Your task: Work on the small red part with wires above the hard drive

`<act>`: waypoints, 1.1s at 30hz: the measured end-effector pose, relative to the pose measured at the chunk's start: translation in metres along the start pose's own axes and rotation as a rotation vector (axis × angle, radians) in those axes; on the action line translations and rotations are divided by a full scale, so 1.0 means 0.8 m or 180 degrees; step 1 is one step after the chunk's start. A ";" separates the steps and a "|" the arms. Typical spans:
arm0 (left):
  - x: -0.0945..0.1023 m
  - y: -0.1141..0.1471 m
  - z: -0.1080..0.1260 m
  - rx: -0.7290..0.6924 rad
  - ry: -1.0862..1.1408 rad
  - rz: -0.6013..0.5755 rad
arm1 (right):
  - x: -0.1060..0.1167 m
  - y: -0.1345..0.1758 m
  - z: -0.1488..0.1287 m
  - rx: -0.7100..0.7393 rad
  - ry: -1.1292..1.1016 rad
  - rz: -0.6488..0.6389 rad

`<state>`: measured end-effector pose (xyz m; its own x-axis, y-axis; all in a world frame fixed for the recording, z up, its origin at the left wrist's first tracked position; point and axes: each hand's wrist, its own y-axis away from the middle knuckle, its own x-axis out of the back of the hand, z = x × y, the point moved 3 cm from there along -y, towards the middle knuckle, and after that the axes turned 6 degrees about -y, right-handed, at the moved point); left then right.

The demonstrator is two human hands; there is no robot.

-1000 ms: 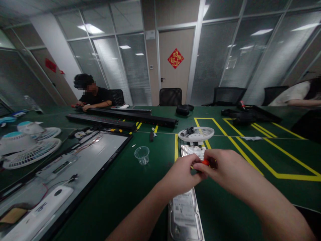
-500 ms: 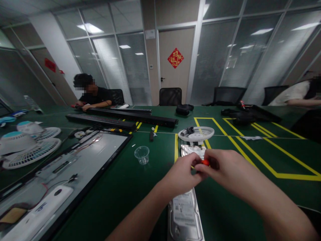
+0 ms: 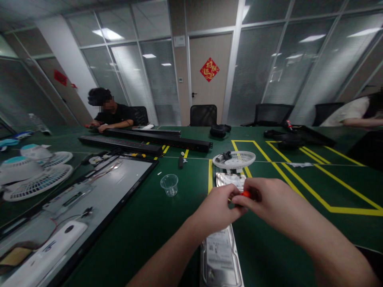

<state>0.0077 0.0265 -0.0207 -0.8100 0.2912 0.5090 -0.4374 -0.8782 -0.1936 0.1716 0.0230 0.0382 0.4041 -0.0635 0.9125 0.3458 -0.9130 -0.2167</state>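
A small red-orange piece shows between the fingers of my right hand, which is closed in a pinch around it. My left hand is also closed, its fingertips meeting those of the right. What the left fingers hold, if anything, is hidden. Both hands are raised above a silver hard drive that lies label side up on the table. Just beyond my fingers lies a second silver drive-like unit, partly covered by the hands. To the left stands a clear plastic cup.
A large flat panel with a white device on it lies left. White fan grilles are at far left. A white basket holds dark parts. Long black bars lie toward a person across the table.
My hands keep almost the same place and pinch. The red-orange piece has shifted very slightly between the fingers. The person across the table has lowered their head a little.
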 end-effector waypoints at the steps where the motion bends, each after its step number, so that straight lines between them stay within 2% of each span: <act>1: 0.000 0.000 -0.001 -0.0005 0.0061 -0.0018 | 0.001 0.002 -0.001 0.0083 -0.0078 0.0018; 5: -0.001 -0.001 -0.007 -0.0078 0.0282 -0.0026 | 0.000 0.006 -0.004 0.0487 -0.0453 -0.0128; 7: -0.001 -0.002 -0.008 -0.0093 0.0233 0.0026 | -0.002 0.003 -0.005 0.0527 -0.0491 -0.0218; 15: 0.002 0.000 0.001 -0.0032 0.0025 0.0025 | -0.002 -0.001 -0.007 -0.0211 -0.0045 -0.0329; 18: 0.003 0.000 -0.002 -0.0096 0.0186 0.0010 | 0.000 0.004 -0.009 0.0067 -0.0266 -0.0209; 22: 0.003 0.000 -0.005 -0.0147 0.0264 -0.0009 | 0.000 0.005 -0.005 0.0391 -0.0395 -0.0282; 25: 0.002 0.000 0.000 -0.0218 0.0250 0.0013 | 0.000 0.001 -0.002 0.0319 -0.0242 -0.0233; 30: -0.001 -0.001 0.002 -0.0113 0.0299 0.0033 | -0.001 -0.001 -0.004 -0.0177 -0.0006 -0.0286; 33: 0.000 -0.001 -0.002 -0.0183 0.0357 0.0037 | -0.003 0.003 -0.006 -0.0002 -0.0188 -0.0246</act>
<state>0.0079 0.0280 -0.0220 -0.8523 0.3246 0.4101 -0.4469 -0.8594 -0.2485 0.1675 0.0188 0.0367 0.4256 0.0311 0.9044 0.3772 -0.9145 -0.1461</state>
